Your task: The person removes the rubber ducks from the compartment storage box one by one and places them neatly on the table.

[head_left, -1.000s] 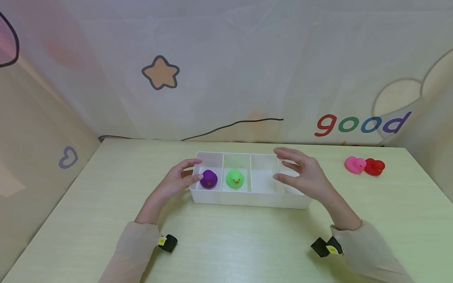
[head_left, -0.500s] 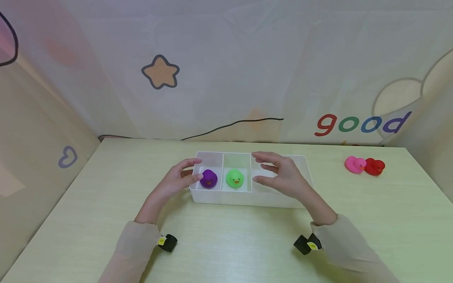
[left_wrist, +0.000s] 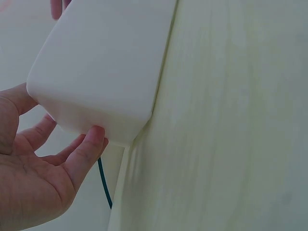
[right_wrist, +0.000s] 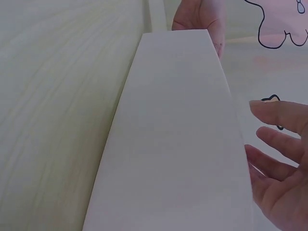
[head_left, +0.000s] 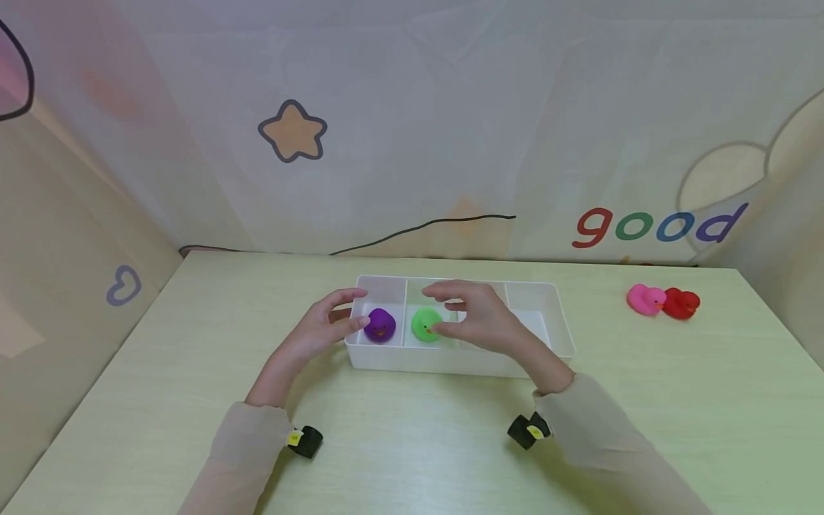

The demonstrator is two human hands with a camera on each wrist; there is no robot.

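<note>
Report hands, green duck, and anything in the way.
Left hand holding white box's left end. Right hand empty, at green duck, contact unclear. Duck in second compartment from left. No obstruction visible.

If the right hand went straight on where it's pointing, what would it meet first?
Probably the green duck; height is unclear, so the right hand might pass above it toward the left hand.

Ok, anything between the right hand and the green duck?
Nothing visible. In the head view, the right hand reaches over the white box, its thumb overlapping the green duck; whether they touch, I can't tell.
</note>
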